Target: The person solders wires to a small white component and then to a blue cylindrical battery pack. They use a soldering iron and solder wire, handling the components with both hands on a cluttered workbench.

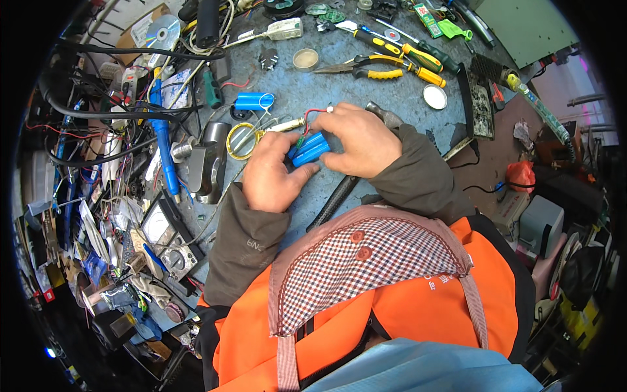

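Both hands close in on a blue battery pack

The left hand is partly closed, its fingers curled at the left end of the blue battery pack and its thumb lying along the near side. The right hand is half open, bent around the right end, its thumb by the pack and its index finger near the red wire; how firmly it grips cannot be told.

The pack sits between the hands, in front of the person, its long axis slanting from lower left to upper right. The wire rises from its left end toward a small pale connector at the right fingertips.

The surface shows beyond the hands as far as the pliers. A magnifier lies just left of the left hand, a second blue pack farther off. A dark handle lies close on the near side; the apron hides the near edge.
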The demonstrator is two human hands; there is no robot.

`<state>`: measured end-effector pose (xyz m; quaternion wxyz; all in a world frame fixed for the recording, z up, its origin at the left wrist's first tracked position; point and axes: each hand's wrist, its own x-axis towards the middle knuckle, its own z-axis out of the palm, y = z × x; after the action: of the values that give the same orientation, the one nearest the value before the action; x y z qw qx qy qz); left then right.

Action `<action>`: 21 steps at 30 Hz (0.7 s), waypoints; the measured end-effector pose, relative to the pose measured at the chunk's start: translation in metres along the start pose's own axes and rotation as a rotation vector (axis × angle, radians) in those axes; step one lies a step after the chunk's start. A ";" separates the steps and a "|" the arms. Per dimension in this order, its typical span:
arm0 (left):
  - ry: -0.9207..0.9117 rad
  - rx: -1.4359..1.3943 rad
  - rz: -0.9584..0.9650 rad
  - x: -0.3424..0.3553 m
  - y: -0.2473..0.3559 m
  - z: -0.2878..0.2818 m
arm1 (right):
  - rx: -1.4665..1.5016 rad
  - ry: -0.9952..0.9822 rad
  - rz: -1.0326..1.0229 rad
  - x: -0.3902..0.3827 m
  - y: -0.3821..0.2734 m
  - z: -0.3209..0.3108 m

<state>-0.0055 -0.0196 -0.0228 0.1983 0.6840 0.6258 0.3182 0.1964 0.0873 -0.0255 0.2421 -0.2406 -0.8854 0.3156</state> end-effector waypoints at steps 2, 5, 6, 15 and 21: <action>-0.004 -0.170 -0.117 -0.001 -0.007 0.005 | 0.104 0.027 -0.002 -0.001 0.003 0.002; -0.010 -0.234 -0.108 0.000 -0.008 0.007 | 0.345 0.013 0.102 -0.002 0.002 0.001; -0.012 -0.251 -0.098 0.000 -0.008 0.006 | 0.432 0.002 0.160 -0.001 -0.001 -0.001; -0.205 -1.306 -0.435 0.003 -0.001 -0.005 | 0.989 0.130 0.172 0.011 -0.009 0.006; -0.133 -1.451 -0.379 0.001 -0.002 -0.006 | 0.875 0.294 -0.049 0.014 -0.012 0.014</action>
<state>-0.0106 -0.0190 -0.0197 0.6880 0.2799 0.3527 0.5691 0.1744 0.0805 -0.0231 0.4512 -0.1368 -0.6307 0.6164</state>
